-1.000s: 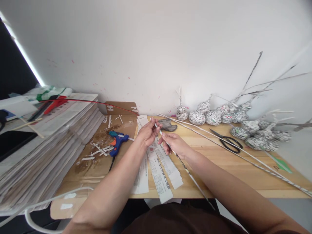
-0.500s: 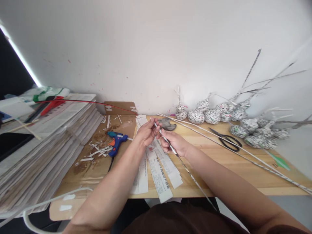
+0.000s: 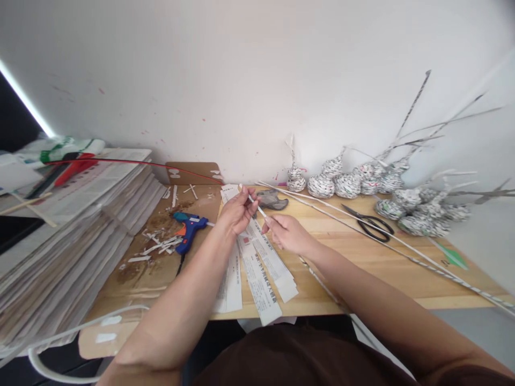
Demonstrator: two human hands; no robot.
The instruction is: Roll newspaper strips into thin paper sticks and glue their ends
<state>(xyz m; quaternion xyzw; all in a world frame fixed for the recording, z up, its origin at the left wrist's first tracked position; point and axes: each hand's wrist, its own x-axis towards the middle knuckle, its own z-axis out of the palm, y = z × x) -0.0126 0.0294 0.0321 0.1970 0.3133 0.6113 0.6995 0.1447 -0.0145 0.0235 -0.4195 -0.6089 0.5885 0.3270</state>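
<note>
A thin rolled newspaper stick point(image 3: 261, 212) runs slantwise between my two hands above the table. My left hand point(image 3: 238, 212) pinches its upper end, and a white tip pokes out past the fingers. Lower down, the fingers of my right hand point(image 3: 288, 234) are closed round the same stick, whose far part slopes under my right forearm toward my lap. Several flat strips of printed newspaper point(image 3: 263, 292) lie fanned out beneath the hands. Just beyond my fingers rests a grey, flat object point(image 3: 273, 200) whose kind I cannot make out.
Left of the hands, a blue glue gun point(image 3: 190, 234) lies on stained cardboard beside paper scraps point(image 3: 161, 244). A tall newspaper stack point(image 3: 92, 230) fills the left side. To the right are black scissors point(image 3: 374, 225), long paper sticks point(image 3: 346, 217) and several woven paper gourds point(image 3: 348, 185).
My right hand has slid down the stick, away from my left hand. More of the stick's tip shows above my left fingers. The view has shifted slightly.
</note>
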